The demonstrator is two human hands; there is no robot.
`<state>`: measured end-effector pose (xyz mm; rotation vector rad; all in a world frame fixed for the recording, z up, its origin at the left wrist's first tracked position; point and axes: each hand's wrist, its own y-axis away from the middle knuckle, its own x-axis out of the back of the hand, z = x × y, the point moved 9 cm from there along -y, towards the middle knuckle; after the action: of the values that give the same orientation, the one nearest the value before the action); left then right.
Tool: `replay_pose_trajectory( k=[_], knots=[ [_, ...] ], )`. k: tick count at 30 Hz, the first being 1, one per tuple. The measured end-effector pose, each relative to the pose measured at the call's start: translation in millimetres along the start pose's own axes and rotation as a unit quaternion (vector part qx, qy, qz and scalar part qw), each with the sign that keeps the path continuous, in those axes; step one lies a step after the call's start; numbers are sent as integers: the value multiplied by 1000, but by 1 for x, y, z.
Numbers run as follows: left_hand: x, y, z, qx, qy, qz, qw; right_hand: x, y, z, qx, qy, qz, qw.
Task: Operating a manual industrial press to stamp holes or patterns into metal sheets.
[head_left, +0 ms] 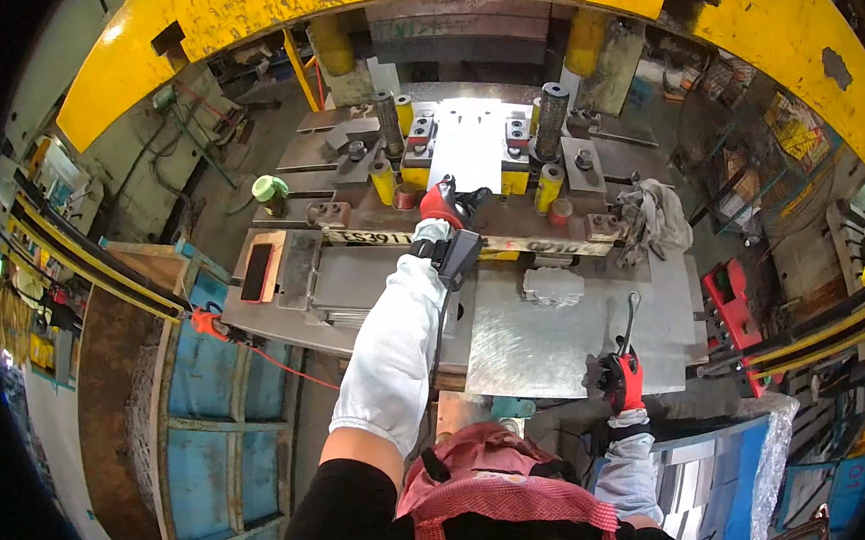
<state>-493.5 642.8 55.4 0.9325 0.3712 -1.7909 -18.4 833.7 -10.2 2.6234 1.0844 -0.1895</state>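
Observation:
My left hand [444, 209], in a red and black glove, reaches forward to the press die. Its fingers close at the near edge of a bright metal sheet [469, 145], which lies between the die's posts. A dark device is strapped over the white sleeve at that wrist. My right hand [623, 381], also gloved in red and black, is low on the right above a flat metal plate [528, 339]. Its fingers are wrapped round a thin metal rod with a looped end [630, 318], which points away from me.
A yellow press frame [414, 5] arches overhead. Dark guide posts [553, 121] flank the die. Stacked sheets [353, 276] and a phone [257, 272] lie left. Grey rags [655, 219] and a white cloth [554, 286] lie right. A green-topped container [270, 191] stands far left.

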Motion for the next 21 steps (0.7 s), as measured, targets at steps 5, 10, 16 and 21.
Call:
replay_pose_trajectory(
  k=[5,10,16,21],
  knots=[
    [-23,34,25,13,75,-49,996,-31,-1,13,-56,-152,-3,987],
    [-15,123,55,41,-56,26,997,-18,-2,36,-150,-241,28,958],
    [90,315,94,-180,-407,88,891,-22,0,24,-93,-165,97,977],
    [164,350,93,-194,-899,50,390,-21,3,25,-88,-116,107,984]
  ],
)
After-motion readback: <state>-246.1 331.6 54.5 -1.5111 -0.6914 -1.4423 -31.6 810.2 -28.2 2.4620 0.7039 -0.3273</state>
